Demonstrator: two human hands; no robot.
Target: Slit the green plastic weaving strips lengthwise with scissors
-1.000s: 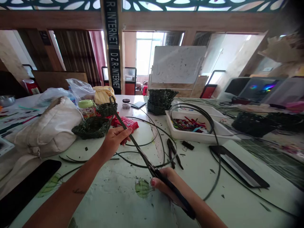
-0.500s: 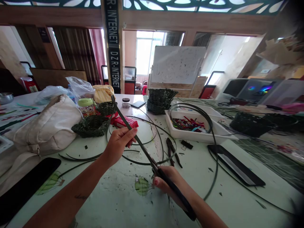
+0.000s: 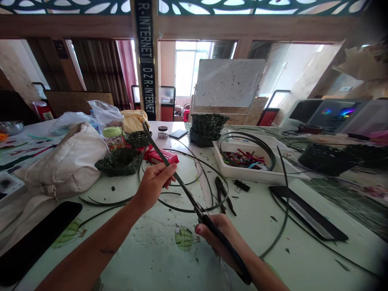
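My left hand pinches a dark green flat strip between thumb and fingers, above the table. From there the strip slants down to the right, to the blades of black-handled scissors. Those scissors are held in my right hand, its thumb on the near side and the other fingers mostly hidden. The blades look nearly closed along the strip; whether they bite into it I cannot tell. To the right of my right hand, a curved length of green strip rises with a loose upper end. Pliers lie just beyond the scissors.
Looped green strips lie on the table around a red packet. Dark woven baskets stand behind. A white tray holds colourful bits and a coil. Nearby are a binder clip, a black tray and a cloth bag.
The curved strip at the right has swung away from the coil, and its upper end now stands free. Both hands keep nearly the same pose, while the view has shifted slightly.
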